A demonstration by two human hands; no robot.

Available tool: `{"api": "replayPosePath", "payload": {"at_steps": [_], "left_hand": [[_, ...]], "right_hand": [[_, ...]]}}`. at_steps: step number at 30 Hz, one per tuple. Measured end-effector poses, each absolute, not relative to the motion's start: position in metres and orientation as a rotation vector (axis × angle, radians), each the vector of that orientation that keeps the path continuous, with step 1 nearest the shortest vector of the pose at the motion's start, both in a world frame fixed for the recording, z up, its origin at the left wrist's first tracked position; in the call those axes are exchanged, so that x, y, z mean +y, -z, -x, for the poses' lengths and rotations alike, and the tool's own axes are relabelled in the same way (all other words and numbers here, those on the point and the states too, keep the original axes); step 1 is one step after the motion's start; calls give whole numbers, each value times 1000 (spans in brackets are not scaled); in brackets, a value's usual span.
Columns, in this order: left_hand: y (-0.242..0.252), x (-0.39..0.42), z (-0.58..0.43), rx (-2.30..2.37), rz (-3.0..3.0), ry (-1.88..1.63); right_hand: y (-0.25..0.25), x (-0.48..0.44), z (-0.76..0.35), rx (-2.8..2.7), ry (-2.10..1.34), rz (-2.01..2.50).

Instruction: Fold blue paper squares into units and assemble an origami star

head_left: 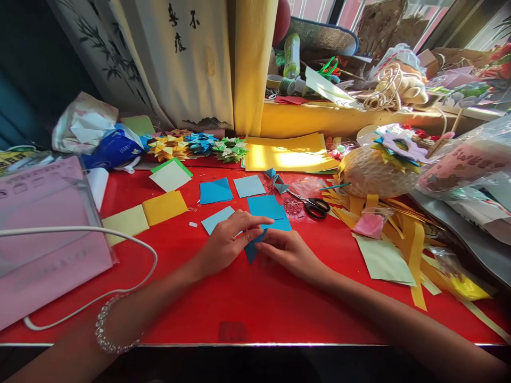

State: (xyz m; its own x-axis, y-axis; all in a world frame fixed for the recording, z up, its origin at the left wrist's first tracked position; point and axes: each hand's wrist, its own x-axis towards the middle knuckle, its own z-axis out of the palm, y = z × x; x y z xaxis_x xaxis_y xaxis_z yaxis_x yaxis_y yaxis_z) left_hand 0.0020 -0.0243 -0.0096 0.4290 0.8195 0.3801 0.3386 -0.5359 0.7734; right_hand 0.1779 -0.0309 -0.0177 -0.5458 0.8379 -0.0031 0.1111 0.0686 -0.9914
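Between my two hands is a small folded piece of blue paper [251, 252], its pointed corner hanging down toward me. My left hand [233, 234] pinches its upper left part between thumb and fingers. From the other side my right hand [289, 250] grips its right edge, thumb below and fingers partly hidden. Just beyond lie a blue paper sheet [269, 207] and a light blue square [215, 217], partly covered by my left hand. Farther back are another stack of blue squares [216, 190], a pale blue square [249, 185] and folded blue paper units [278, 183].
Black-handled scissors [316, 207] lie right of the blue sheets. Yellow paper strips [417, 260] and a pale green sheet [385, 260] spread at right. A white cable [154, 255] loops before a pink folder [51, 239] at left. Folded paper ornaments [199, 144] line the back.
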Motion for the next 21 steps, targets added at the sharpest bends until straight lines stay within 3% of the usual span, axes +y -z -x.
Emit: {"api": "replayPosePath", "payload": {"at_steps": [6,21], "left_hand": [[8,-22,-3,1213,-2028,-966],[16,-22,-4,1090,-2140,-941]], "right_hand": [[17,-27,-178,-1465,-1512,1001],[16,-27,-173,-1506,-1725,934]]}}
